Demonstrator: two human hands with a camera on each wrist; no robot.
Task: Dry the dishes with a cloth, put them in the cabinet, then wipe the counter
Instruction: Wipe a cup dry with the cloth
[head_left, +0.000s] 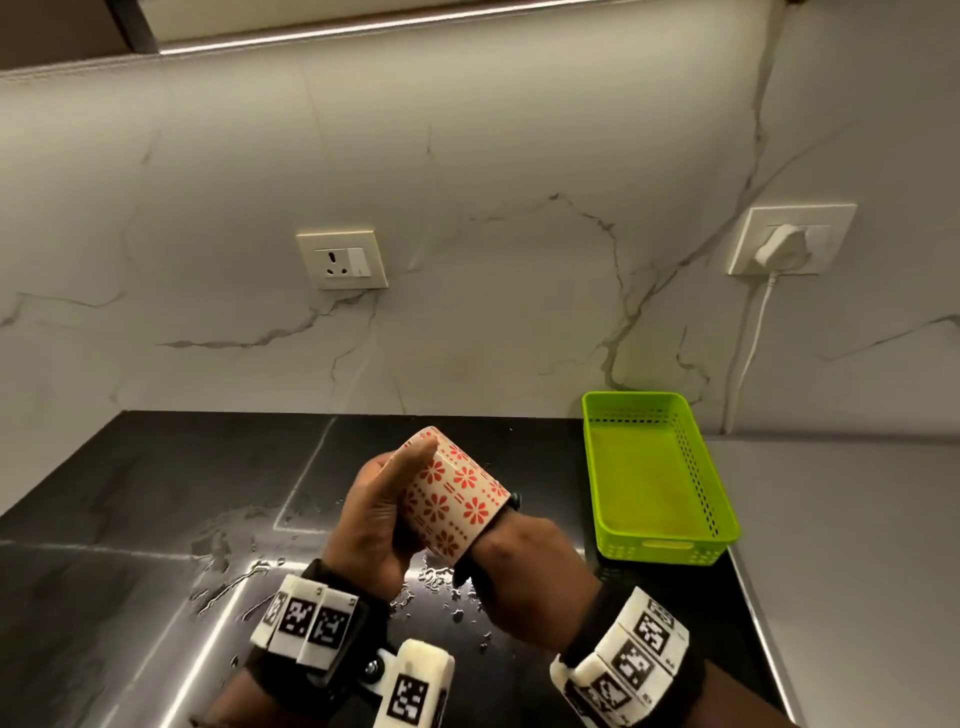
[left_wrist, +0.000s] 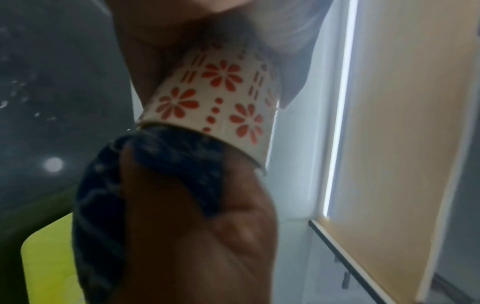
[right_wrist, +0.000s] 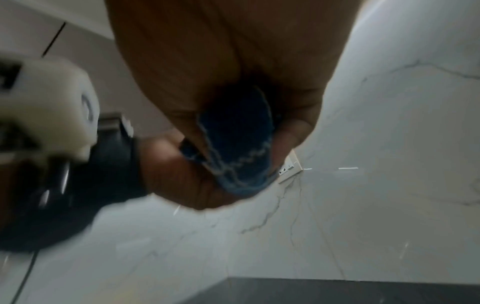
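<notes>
Left hand (head_left: 376, 512) wrapped round the base end of the cup (head_left: 457, 493), thumb laid along the wall up to the bottom edge, fingers curled behind, so clamped on it firmly. Held tilted, mouth pointing down-right toward the other hand, probably to open the inside to the cloth and brace against the twisting. Right hand (head_left: 524, 571) bunched round a dark blue cloth (left_wrist: 166, 156), fingers closed on the wad and pushed into the cup's mouth; fingertips hidden inside, so exact depth not visible. Looks like drying the interior, exterior maybe next. Cup in mid-air between both hands, above the front-middle of the counter (head_left: 130, 493), touching nothing else. Cup: short straight-sided cylinder, cream white, printed with rows of red-orange flowers split by dots and dash marks, glossy, thin rim; handle not seen from any view. Cloth: navy with a pale zigzag stitched line, seen in the right wrist view. Water droplets and small puddles (head_left: 228, 551) spread on the black counter just under the hands, so wiping not yet done. Lime-green perforated basket (head_left: 660, 545) to the right on the counter, nothing visible in it. Marble backsplash behind with a socket (head_left: 343, 260) and a plugged-in white adapter (head_left: 782, 244).
</notes>
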